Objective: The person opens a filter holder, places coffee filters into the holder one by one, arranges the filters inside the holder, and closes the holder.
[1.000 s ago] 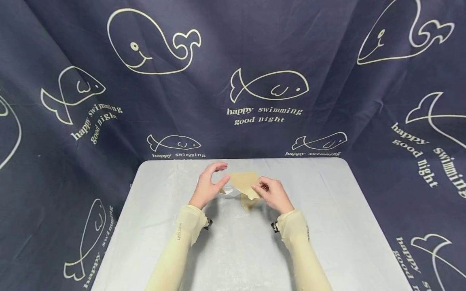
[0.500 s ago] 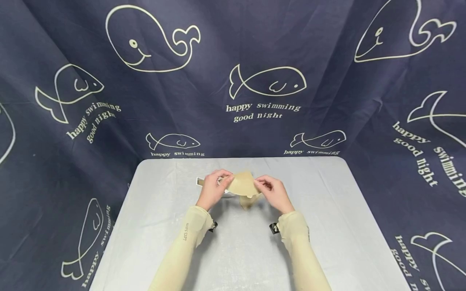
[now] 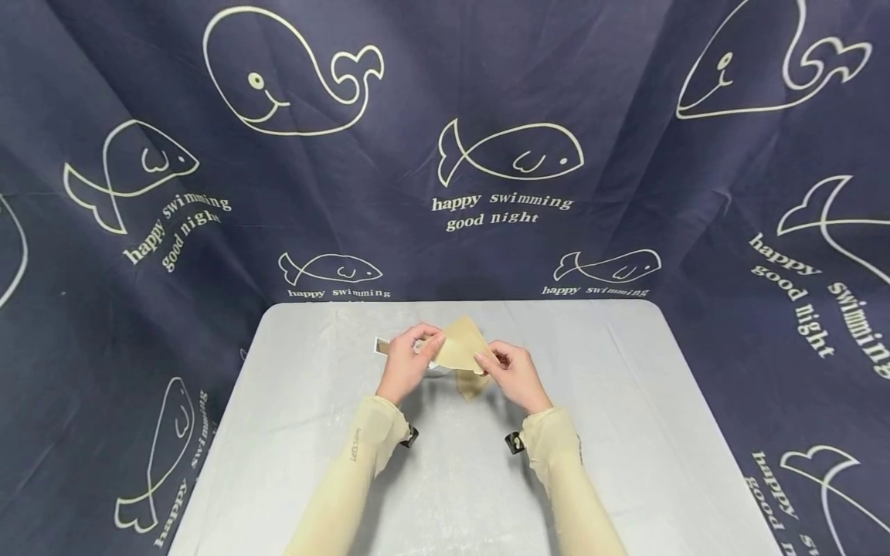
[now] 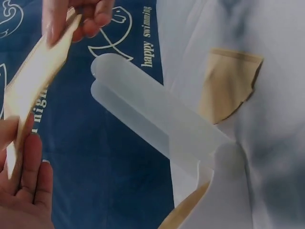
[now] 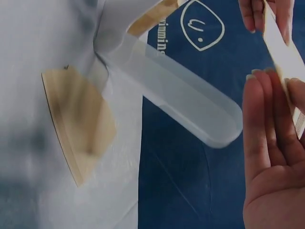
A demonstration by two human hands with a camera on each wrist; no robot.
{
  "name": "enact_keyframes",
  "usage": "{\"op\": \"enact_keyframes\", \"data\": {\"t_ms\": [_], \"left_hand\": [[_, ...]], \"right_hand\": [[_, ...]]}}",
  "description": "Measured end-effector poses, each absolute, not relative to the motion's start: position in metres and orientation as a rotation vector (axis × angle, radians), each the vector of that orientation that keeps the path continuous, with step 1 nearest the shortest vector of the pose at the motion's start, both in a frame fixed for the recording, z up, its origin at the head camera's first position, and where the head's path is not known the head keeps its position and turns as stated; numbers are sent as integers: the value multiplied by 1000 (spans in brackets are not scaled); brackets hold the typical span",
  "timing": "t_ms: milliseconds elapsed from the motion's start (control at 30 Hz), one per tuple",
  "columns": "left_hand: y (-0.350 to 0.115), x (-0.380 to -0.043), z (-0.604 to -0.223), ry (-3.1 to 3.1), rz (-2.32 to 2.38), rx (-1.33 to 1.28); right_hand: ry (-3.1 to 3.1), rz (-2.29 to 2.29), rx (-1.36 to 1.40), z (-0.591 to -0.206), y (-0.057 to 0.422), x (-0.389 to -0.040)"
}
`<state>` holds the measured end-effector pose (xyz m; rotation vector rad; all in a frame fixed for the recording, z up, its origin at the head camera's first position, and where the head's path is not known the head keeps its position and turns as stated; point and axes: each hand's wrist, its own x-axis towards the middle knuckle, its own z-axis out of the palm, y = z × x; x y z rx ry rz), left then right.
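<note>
Above the far middle of the table, my left hand (image 3: pixel 408 361) pinches the left side of a tan paper coffee filter (image 3: pixel 462 344). At its lower right corner, my right hand (image 3: pixel 513 374) pinches the same filter. In the left wrist view the filter (image 4: pixel 40 67) is stretched between both hands, seen nearly edge-on, with a crimped seam. A second fan-shaped coffee filter (image 5: pixel 78 121) lies flat on the table below the hands. Close by stands a white holder (image 4: pixel 219 191) with tan paper inside and frosted, round-ended plastic pieces (image 4: pixel 143 105); my left hand partly hides it in the head view.
The table (image 3: pixel 459 486) has a pale grey cover and rounded far corners. Directly behind and beside it hangs a dark blue curtain (image 3: pixel 417 46) with fish and whale drawings. A dark wrist camera (image 3: pixel 514 442) sits under the right cuff.
My left hand has come in from the left and taken hold of the filter. The filter has turned, one corner now pointing up. My right hand's grip has shifted toward its lower corner.
</note>
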<state>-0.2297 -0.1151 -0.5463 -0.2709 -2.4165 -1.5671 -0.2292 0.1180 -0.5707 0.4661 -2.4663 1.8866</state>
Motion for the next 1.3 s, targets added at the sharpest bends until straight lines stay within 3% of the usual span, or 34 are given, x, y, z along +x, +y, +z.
{"op": "enact_keyframes", "data": {"t_ms": [533, 933, 1300], "left_hand": [[-131, -235, -532, -2571, -1521, -437], [-127, -234, -537, -2426, -1596, -236], [-117, -233, -544, -2343, -1729, -222]], "right_hand": [[-2605, 1644, 677, -570, 111, -232], [-2293, 2220, 431, -584, 126, -225], [-2252, 2277, 340, -581, 103, -223]]}}
